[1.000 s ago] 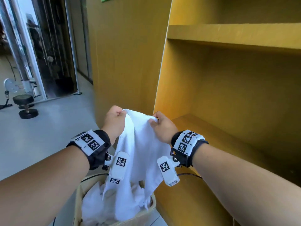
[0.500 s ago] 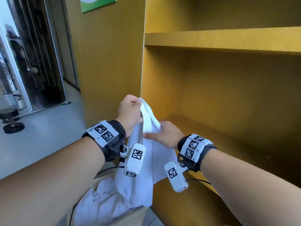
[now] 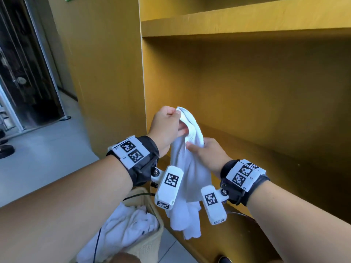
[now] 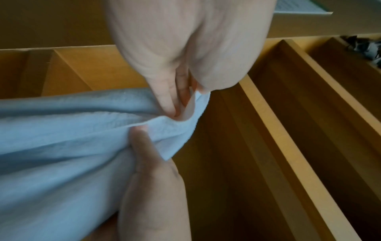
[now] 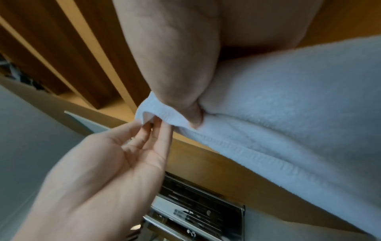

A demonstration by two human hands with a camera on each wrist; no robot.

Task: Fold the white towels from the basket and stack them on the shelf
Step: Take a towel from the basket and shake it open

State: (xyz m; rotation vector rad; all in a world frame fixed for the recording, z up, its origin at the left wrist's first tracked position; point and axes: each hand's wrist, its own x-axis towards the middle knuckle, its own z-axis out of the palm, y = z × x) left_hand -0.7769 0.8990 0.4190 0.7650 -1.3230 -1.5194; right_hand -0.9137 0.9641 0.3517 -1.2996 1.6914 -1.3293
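Observation:
A white towel [image 3: 190, 179] hangs in front of the yellow shelf unit, its lower end free above the floor. My left hand [image 3: 180, 128] grips the towel's top corner, fingers curled round it. In the left wrist view that hand [image 4: 183, 104] pinches the hem of the towel [image 4: 62, 146]. Just below, my right hand [image 3: 191, 147] holds the towel's edge. In the right wrist view its thumb [image 5: 193, 117] presses into the towel [image 5: 288, 114]. The woven basket [image 3: 150, 242] sits at lower left with more white towels [image 3: 129, 224] inside.
The lower shelf board [image 3: 284, 158] runs to the right behind my hands, with the upper board [image 3: 247, 21] above it. The unit's side panel [image 3: 114, 73] stands to the left. Grey floor [image 3: 47, 149] and a glass door lie further left.
Both hands rose with the towel, lifting it clear of the basket. The hands drew together, the left now above the right, and the towel hangs bunched instead of spread.

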